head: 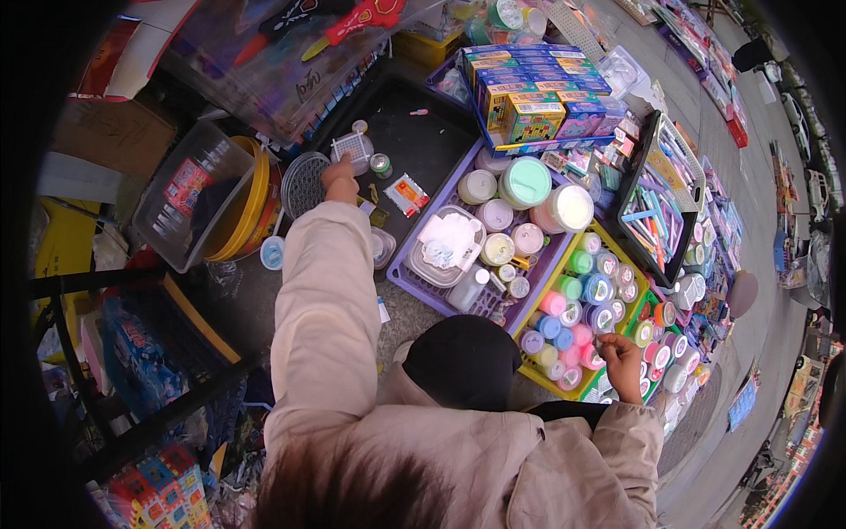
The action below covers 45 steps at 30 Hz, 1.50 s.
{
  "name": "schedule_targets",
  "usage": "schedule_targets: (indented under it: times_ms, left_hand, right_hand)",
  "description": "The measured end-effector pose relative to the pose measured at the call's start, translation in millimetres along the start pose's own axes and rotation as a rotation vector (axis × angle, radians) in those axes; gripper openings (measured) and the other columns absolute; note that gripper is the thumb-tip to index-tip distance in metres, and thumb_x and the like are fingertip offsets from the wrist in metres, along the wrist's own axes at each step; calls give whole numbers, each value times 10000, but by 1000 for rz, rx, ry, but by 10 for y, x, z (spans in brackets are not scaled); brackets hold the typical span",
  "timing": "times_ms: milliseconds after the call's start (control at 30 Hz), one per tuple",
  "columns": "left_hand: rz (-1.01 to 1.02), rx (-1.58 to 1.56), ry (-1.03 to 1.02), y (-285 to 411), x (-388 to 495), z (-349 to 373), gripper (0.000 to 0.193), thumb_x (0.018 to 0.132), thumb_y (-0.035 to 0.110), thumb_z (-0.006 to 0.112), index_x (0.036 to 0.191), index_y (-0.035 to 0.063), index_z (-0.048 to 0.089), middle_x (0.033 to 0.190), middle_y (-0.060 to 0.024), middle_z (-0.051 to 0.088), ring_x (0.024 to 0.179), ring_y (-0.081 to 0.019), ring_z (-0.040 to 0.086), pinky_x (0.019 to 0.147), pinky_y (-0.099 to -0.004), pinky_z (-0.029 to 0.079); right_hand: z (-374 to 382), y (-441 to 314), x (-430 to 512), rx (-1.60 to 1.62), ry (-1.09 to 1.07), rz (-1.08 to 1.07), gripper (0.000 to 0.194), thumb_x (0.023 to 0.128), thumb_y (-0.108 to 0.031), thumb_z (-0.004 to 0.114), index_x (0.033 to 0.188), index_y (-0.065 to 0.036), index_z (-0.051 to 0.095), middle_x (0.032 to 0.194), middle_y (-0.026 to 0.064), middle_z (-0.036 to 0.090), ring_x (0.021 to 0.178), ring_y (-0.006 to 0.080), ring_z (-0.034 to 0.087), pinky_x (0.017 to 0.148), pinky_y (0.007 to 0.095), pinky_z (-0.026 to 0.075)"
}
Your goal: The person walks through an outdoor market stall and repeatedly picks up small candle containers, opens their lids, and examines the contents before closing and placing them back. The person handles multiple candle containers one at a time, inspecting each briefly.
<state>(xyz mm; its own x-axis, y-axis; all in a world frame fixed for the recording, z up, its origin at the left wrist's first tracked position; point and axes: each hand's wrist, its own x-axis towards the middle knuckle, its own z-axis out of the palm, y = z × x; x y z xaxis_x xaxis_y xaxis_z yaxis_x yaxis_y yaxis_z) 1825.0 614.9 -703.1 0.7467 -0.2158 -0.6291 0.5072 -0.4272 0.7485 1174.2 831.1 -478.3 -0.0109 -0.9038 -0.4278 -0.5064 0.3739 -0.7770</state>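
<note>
My left hand point(338, 176) reaches forward to a small white plastic grid basket point(351, 147) on a black tray point(423, 142); its fingers touch the near edge, and whether they grip it is unclear. A small clear jar point(381, 165) and an orange-and-white packet point(407, 195) lie to its right, and a round dark mesh lid or basket point(305, 184) is at its left. My right hand point(620, 354) is over the right side of a yellow basket point(529, 370) of small lidded tubs point(597, 289). Its fingertips are pinched together; anything small between them cannot be made out.
A purple basket point(423, 301) holds large lidded tubs point(525, 183). Behind it stand boxed toys point(534, 118) in a blue display tray. A black tray of pens point(651, 221) is at the right. At the left are a clear plastic bin point(198, 198), yellow bucket point(246, 198) and black metal frame point(172, 403).
</note>
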Motion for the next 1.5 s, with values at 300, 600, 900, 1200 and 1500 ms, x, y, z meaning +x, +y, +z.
schedule_targets:
  times_ms: [300,600,900,1200,1500]
  left_hand:
    - [-323,-415,-153,-124,84,6,440,821,299,811,1125,53,608,1014,-96,591,867,-210,603,800,-343,550]
    - [-248,-854,-232,74,-653,-472,247,805,243,800,943,110,644,793,11,559,641,-75,481,763,-284,521]
    - [-26,-552,-1011,247,-3000,-864,132,929,110,664,1026,23,644,953,-46,665,854,-125,627,837,-301,525]
    - [284,-224,-1224,645,-4494,-923,479,906,154,721,1279,-85,539,1110,-96,680,962,-160,666,868,-291,526]
    - [1245,208,-717,820,-4534,-1716,1239,502,184,975,1506,24,266,1434,-166,468,1306,-274,501,1097,-394,399]
  right_hand:
    - [-37,27,-132,-55,28,20,165,953,-12,540,1044,46,665,870,75,694,778,120,643,714,262,521]
    - [86,-52,-15,-34,7,9,167,950,-19,554,1052,39,672,910,74,707,807,106,637,730,249,517]
    - [703,-1319,495,304,-33,-192,277,992,-204,609,1184,-11,662,1075,21,668,949,84,596,861,250,474]
    - [962,-2331,307,1030,-464,-258,645,967,-447,596,1408,-2,443,1349,119,553,1227,221,559,1042,409,442]
    - [1395,-2704,23,1066,-974,-90,650,960,-494,580,1414,-44,460,1405,119,526,1238,245,562,1023,397,459]
